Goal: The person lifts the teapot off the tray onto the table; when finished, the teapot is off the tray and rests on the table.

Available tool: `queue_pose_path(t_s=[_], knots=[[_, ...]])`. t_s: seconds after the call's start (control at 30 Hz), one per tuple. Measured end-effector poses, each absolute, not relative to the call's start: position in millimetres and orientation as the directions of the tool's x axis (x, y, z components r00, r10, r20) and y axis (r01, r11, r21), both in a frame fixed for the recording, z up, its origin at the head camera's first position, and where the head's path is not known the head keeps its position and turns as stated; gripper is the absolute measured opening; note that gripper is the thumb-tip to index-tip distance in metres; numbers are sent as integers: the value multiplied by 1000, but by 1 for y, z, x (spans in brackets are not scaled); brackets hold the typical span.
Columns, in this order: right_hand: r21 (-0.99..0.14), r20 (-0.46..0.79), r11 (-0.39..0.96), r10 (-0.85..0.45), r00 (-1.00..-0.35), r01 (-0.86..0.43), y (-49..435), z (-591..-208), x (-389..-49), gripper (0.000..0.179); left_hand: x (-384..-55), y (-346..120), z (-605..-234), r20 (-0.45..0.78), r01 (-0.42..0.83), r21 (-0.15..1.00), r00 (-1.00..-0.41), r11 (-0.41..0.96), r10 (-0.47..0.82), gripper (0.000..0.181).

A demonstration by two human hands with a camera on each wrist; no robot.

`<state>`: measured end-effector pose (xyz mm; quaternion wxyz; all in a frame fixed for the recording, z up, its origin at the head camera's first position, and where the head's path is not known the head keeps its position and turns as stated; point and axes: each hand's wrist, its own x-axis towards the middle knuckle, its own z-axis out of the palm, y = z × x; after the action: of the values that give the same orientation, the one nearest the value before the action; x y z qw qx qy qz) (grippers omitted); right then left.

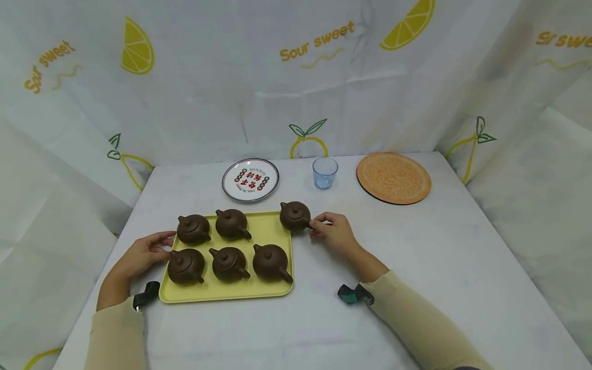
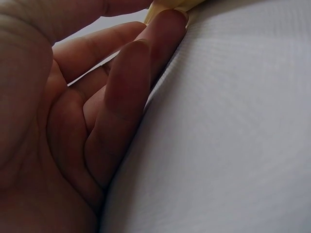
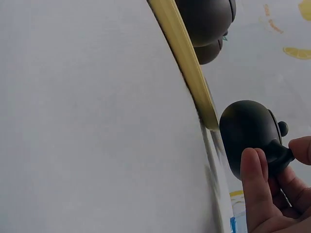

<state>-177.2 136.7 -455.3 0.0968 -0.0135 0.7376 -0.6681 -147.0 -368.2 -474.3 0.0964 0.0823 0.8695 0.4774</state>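
Right by my left hand (image 1: 143, 253) sits the yellow tray (image 1: 273, 231), fingers relaxed on its edge. Right hand (image 1: 334, 232) pinches the teapot (image 1: 294, 215) handle; I should lift gently, level.

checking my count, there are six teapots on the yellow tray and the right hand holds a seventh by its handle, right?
Not quite: the head view shows five teapots on the yellow tray, not six. The right hand does pinch another teapot by its handle, at the tray's far right corner.
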Motion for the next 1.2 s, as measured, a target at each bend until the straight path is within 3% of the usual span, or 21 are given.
queue_pose_path(t_s=[0.23, 0.73, 0.83, 1.07, 1.2], knots=[[-978, -154, 155, -106, -982, 136, 164, -455, -179, 21, -147, -369, -475, -95, 50, 837, -967, 544, 235, 58], [-979, -186, 106, -111, -976, 175, 180, -461, -180, 20, -148, -368, -471, -92, 57, 836, -966, 546, 242, 57], [-974, -205, 130, -139, -969, 188, 182, -459, -180, 23, -148, -367, -472, -101, 47, 833, -967, 552, 234, 58], [-936, -175, 331, -154, -972, 116, 201, -449, -179, 30, -149, -368, -471, -104, 48, 833, -965, 551, 242, 57], [-944, -110, 327, -184, -977, 45, 201, -446, -171, 31, -149, -368, -472, -98, 51, 839, -965, 541, 243, 57]])
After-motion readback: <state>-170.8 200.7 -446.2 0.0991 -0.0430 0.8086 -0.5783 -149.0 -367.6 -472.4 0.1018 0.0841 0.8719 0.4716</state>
